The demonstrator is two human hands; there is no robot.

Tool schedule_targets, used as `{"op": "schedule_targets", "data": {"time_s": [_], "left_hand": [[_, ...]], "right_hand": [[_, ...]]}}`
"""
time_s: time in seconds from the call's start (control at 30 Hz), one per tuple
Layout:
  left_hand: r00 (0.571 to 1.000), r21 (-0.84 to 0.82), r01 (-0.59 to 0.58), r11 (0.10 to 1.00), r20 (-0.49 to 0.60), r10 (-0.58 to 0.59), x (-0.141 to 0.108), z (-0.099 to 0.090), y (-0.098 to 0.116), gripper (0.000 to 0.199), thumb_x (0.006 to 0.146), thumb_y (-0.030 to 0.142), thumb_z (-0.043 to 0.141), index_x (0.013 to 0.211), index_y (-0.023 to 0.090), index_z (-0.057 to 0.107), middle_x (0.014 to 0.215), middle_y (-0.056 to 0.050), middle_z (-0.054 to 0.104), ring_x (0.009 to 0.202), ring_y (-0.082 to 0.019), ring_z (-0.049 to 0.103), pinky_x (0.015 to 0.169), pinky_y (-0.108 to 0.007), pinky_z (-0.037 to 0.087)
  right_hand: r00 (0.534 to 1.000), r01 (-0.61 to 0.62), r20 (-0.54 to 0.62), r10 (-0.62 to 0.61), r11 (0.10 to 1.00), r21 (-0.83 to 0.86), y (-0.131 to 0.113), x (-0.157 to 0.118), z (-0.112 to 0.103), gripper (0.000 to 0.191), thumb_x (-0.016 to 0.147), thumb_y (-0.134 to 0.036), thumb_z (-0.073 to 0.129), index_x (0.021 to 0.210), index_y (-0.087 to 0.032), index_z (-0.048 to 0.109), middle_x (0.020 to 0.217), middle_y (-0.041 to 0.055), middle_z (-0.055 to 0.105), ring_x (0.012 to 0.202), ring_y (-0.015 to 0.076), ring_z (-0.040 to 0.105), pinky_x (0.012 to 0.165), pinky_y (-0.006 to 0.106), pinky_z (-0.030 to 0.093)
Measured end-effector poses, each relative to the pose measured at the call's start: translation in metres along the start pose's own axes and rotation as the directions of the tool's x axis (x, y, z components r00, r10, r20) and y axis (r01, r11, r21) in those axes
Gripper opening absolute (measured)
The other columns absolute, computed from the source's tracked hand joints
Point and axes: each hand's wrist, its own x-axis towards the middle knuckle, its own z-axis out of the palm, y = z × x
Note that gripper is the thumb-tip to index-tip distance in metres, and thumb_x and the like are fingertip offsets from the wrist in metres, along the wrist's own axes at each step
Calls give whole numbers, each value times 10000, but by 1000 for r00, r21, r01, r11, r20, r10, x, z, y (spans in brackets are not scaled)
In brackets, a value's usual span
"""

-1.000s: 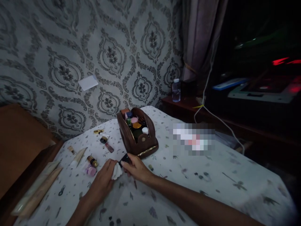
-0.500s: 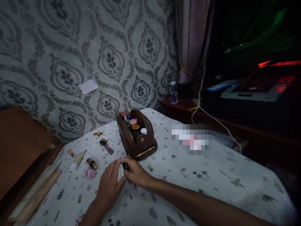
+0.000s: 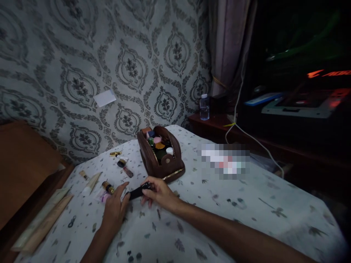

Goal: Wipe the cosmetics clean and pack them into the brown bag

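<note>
A slim black tube-like item slants between my hands. My right hand is closed around its right end, near the front of the brown makeup bag. Beside the tube's left end, my left hand has its thumb and index finger apart; whether the thumb presses on the tube is unclear. The bag stands unzipped and shows several cosmetics. Close to my left hand's fingers lie a small gold-capped bottle and a pink-capped item, partly covered by that hand.
On the patterned sheet lie a gold tube, a dark compact-like item, a lip gloss tube and a beige squeeze tube. A blurred patch lies right of the bag. A water bottle stands behind.
My hands have drawn apart, the left one shifting leftward. The black item now shows at length between them. A whitish patch seen between the hands before is no longer visible.
</note>
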Motion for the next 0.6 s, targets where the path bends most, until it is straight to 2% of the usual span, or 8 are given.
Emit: {"op": "schedule_targets", "data": {"time_s": [0.07, 0.17, 0.27, 0.37, 0.43, 0.5, 0.53, 0.6], "left_hand": [[992, -105, 113, 988, -46, -118, 2, -6, 7, 482, 930, 520, 406, 1207, 189, 619, 1123, -113, 702, 1060, -294, 649, 939, -452, 502], [958, -322, 242, 915, -71, -279, 4, -11, 17, 533, 881, 637, 447, 1116, 196, 634, 883, -62, 681, 849, -253, 639, 770, -367, 527], [892, -524, 378, 763, -14, -451, 4, -9, 21, 529, 797, 730, 522, 826, 207, 597, 702, 2, 570, 663, -188, 556, 553, -266, 480], [824, -574, 496, 651, 75, -562, 4, -6, 21, 593, 707, 800, 558, 617, 223, 451, 543, 46, 408, 501, -144, 427, 419, -241, 384], [791, -585, 535, 610, 94, -604, 4, -8, 21, 609, 673, 821, 569, 610, 230, 431, 517, 57, 368, 465, -134, 379, 392, -242, 343], [765, -604, 545, 581, 75, -640, 5, -11, 21, 582, 701, 800, 565, 669, 226, 476, 549, 49, 421, 499, -146, 418, 417, -243, 358], [754, -607, 542, 581, 46, -655, 5, -13, 21, 558, 729, 777, 560, 707, 222, 506, 573, 39, 456, 535, -161, 456, 448, -250, 385], [761, -614, 494, 616, -38, -648, 5, -16, 20, 509, 789, 718, 549, 782, 209, 563, 620, 13, 522, 631, -203, 534, 546, -285, 454]], "right_hand": [[1000, 22, -3, -22, 999, 24, -3, 0, -1, 520, 692, -597, 755, 898, -180, 525, 693, -26, 616, 593, 147, 679, 448, 197, 480], [999, 50, 2, -50, 998, 46, -4, -1, -1, 535, 696, -594, 759, 936, -170, 539, 737, -18, 615, 630, 154, 698, 469, 200, 497], [999, 48, 5, -48, 998, 42, -2, -2, 1, 527, 702, -585, 760, 948, -171, 545, 773, -10, 616, 650, 153, 699, 483, 203, 503], [1000, 11, 23, -11, 1000, -24, -2, -6, 5, 490, 720, -570, 744, 941, -176, 554, 762, -12, 604, 649, 153, 684, 476, 206, 491], [1000, -12, 27, 15, 993, -114, -5, -11, 8, 405, 765, -515, 713, 939, -180, 566, 728, -19, 599, 624, 145, 657, 471, 207, 469], [1000, -9, 6, 11, 957, -288, -10, -16, 10, 253, 802, -382, 681, 926, -180, 592, 692, -29, 601, 594, 124, 612, 502, 207, 443], [1000, 4, -1, -5, 919, -394, -12, -18, 11, 178, 803, -308, 666, 910, -178, 608, 674, -33, 601, 585, 115, 585, 521, 205, 426], [999, 34, 2, -40, 819, -573, -16, -21, 12, 89, 778, -201, 653, 861, -173, 634, 648, -40, 591, 589, 105, 540, 548, 202, 392]]}}
